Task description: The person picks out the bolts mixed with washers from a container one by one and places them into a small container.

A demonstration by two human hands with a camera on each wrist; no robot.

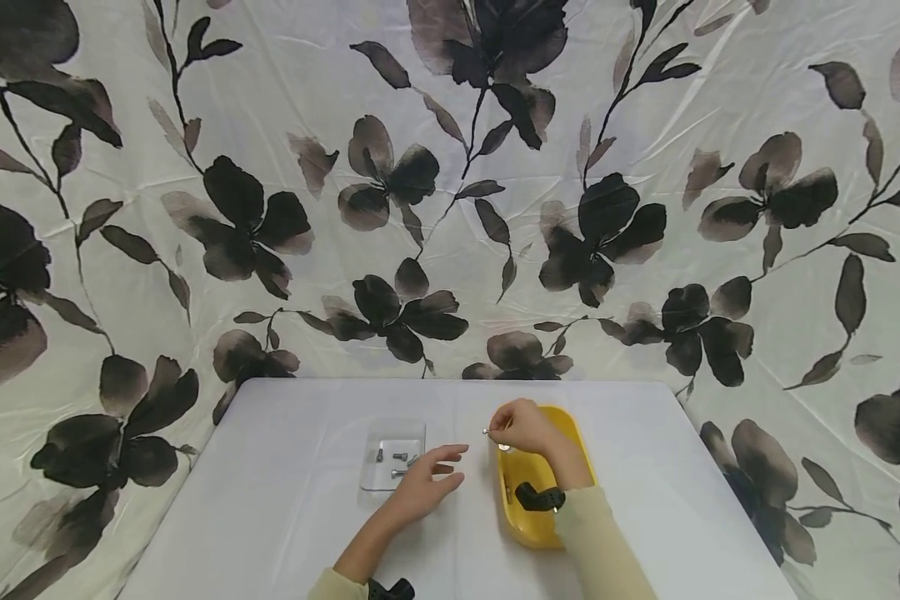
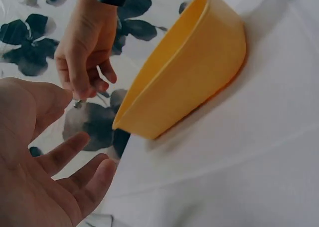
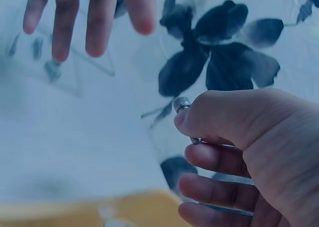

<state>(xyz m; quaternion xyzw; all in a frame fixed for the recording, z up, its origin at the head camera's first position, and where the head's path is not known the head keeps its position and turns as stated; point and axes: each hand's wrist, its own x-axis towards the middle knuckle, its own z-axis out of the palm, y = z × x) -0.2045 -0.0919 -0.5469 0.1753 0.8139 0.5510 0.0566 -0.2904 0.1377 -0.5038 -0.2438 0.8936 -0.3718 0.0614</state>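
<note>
My right hand (image 1: pixel 528 429) pinches a small metal screw (image 3: pixel 181 104) between thumb and index finger. Its round knurled head sticks out past the thumb, and part of the shank is covered by the fingers. This hand hovers over the far left side of a yellow bin (image 1: pixel 543 539). To its left, my left hand (image 1: pixel 418 490) holds nothing, with fingers spread and pointing toward the bin. Beside that hand, a clear plastic box (image 1: pixel 396 432) contains several metal screws (image 1: pixel 400 456); the left hand overlaps its right edge in the head view.
A white-covered table (image 1: pixel 270 500) carries both containers. Small shiny pieces (image 1: pixel 505 447) lie in the bin along its left side. Behind the table hangs a white cloth (image 1: pixel 480 250) with dark flowers. Black bands (image 1: pixel 540 497) circle both wrists.
</note>
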